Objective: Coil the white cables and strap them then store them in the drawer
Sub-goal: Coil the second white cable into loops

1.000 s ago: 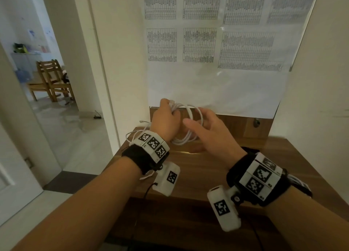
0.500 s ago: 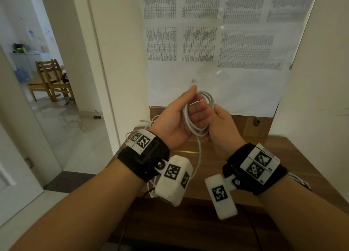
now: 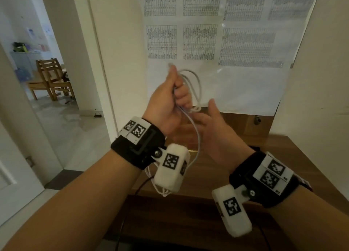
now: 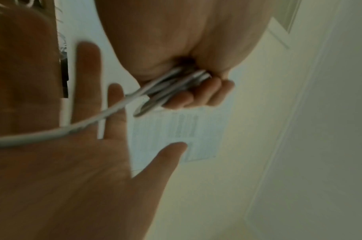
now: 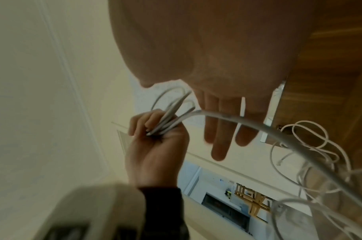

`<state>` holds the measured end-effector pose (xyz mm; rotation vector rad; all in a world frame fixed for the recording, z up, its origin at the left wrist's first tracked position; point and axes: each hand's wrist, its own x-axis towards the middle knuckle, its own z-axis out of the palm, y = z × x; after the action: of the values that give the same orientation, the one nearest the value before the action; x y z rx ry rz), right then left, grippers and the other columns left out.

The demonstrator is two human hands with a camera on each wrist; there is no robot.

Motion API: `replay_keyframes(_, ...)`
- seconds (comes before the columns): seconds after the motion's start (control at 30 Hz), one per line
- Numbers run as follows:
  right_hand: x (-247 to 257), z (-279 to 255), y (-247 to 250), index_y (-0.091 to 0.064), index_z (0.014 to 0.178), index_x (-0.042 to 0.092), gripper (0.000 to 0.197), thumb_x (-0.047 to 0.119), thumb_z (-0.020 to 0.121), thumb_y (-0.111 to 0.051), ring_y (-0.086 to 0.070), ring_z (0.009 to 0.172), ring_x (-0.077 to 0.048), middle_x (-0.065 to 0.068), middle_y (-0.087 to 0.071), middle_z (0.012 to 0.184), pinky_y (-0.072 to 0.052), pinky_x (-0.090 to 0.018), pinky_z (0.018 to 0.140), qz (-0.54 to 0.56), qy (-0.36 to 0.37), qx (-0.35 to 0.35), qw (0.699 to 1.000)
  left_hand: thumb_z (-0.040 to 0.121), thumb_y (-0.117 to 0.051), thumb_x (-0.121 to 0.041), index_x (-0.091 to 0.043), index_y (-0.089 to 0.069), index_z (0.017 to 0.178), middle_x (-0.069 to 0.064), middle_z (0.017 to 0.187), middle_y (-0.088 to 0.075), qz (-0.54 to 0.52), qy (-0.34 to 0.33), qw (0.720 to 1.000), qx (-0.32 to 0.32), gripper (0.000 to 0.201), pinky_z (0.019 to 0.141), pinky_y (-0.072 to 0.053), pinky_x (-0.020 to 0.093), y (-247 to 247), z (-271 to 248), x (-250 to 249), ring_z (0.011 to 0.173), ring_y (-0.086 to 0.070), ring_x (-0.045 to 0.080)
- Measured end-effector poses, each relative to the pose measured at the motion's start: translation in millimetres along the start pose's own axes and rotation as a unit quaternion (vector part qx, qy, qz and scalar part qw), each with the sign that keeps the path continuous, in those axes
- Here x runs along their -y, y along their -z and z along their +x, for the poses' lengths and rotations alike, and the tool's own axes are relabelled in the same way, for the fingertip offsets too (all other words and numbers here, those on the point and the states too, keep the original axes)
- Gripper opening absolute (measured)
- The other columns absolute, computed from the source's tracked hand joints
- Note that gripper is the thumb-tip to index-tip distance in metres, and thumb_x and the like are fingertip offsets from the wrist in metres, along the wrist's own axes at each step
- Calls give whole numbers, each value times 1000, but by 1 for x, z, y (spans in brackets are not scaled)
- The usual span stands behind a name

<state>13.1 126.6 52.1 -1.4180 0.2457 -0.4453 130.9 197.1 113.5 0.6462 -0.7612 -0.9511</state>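
printed sheets of tables (image 3: 211,33) hang on the wall; wooden chairs (image 3: 50,77) stand beyond the doorway.

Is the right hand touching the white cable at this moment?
Cannot tell. The left hand grips the white cable coil. The right hand is open; the cable tail crosses its fingers in both wrist views, but blur hides any contact or gap.
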Motion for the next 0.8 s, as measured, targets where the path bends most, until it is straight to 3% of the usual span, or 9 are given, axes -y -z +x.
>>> replay_keyframes(0.1,-12,-11,-3,-66,117,16,46,49,86,-58,-73,89,-22,-9,-77,94,-57,-38,89,-135,-8,20,991,104,-35,-50,-23,-37,69,-11,45,-26,-58,-42,997,-41,45,40,-27,18,7,9,-15,37,-25,4)
replay_keyframes(0.17,-22,-15,2,-68,109,9,22,23,95,-60,-72,87,-23,-10,-75,93,-59,-36,89,-174,1,17,985,103,-36,-51,-23,-39,68,-11,46,-26,-64,-75,993,-58,45,40,-28,19,11,13,-29,38,-24,5)
replay_keyframes(0.2,-25,-16,6,-69,105,8,17,19,98,-58,-71,85,-23,-10,-74,89,-59,-38,90,-167,-4,4,986,103,-37,-51,-23,-40,67,-10,46,-26,-70,-91,991,-63,45,41,-28,19,13,14,-37,38,-24,5)
replay_keyframes(0.3,-32,-13,19,-68,95,12,23,27,102,-52,-67,77,-21,-5,-69,78,-57,-43,89,-149,-27,-71,986,103,-38,-50,-24,-40,66,-10,47,-26,-84,-128,987,-57,46,41,-28,19,21,16,-61,40,-24,5)
replay_keyframes(0.43,-30,-7,35,-65,92,11,28,32,103,-50,-47,57,-14,1,-51,64,-45,-32,63,-104,-2,-191,976,103,-37,-51,-23,-38,67,-8,50,-24,46,-170,979,-104,46,43,-28,21,28,15,-62,43,-22,9)
replay_keyframes(0.53,-24,-4,38,-68,94,13,16,28,98,-62,-47,56,-8,7,-54,65,-43,-27,60,-165,58,-219,960,102,-41,-49,-22,-43,66,-7,49,-33,231,-201,939,-154,45,47,-30,25,35,11,-41,45,-29,12)
replay_keyframes(0.63,-20,-3,35,-71,97,16,9,24,95,-67,-57,63,-12,-1,-66,76,-50,-30,66,-256,58,-186,947,104,-43,-42,-18,-49,67,-6,48,-45,363,-205,894,-161,44,48,-35,24,44,6,-19,46,-39,11)
replay_keyframes(0.73,-17,-4,35,-74,94,22,9,29,94,-69,-63,69,-11,-4,-73,82,-55,-32,71,-305,48,-177,934,103,-45,-42,-15,-60,62,4,57,-62,502,-186,840,-90,52,54,-44,21,47,0,4,48,-52,11)
replay_keyframes(0.8,-12,-4,34,-75,93,21,9,29,92,-71,-65,70,-16,-9,-75,85,-58,-37,73,-303,67,-189,932,103,-47,-40,-14,-68,70,5,69,-69,575,-164,801,-17,46,62,-45,22,48,-3,18,58,-59,11)
